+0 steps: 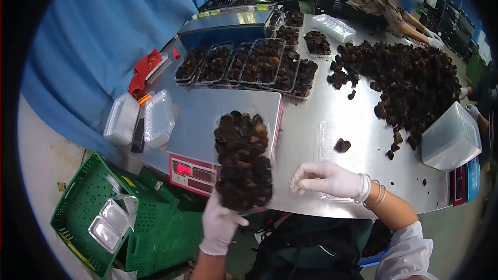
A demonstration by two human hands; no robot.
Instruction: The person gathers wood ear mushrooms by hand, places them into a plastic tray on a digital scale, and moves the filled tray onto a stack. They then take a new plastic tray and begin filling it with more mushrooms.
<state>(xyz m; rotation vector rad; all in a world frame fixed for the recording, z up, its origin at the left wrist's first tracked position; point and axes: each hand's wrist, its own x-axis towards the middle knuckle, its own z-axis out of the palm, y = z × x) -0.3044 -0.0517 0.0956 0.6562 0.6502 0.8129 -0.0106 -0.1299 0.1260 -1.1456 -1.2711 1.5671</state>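
Note:
My left hand (220, 225), in a white glove, grips the near end of a clear plastic tray of dark mushroom pieces (244, 161). The filled tray overlaps the front right of a scale (194, 116) with a lit red display. My gloved right hand (329, 180) hovers over the table's near side, its fingers loosely curled and apart, with nothing visible in them. Partly under that hand lies a clear tray (328, 142); one loose mushroom piece (342, 145) shows by it.
Several filled trays (264, 62) stand behind the scale. A big mushroom heap (415, 78) covers the right side, with stacked clear trays (451, 137) at its near edge. Green crates (96, 212) sit lower left. A person (381, 5) works across the table.

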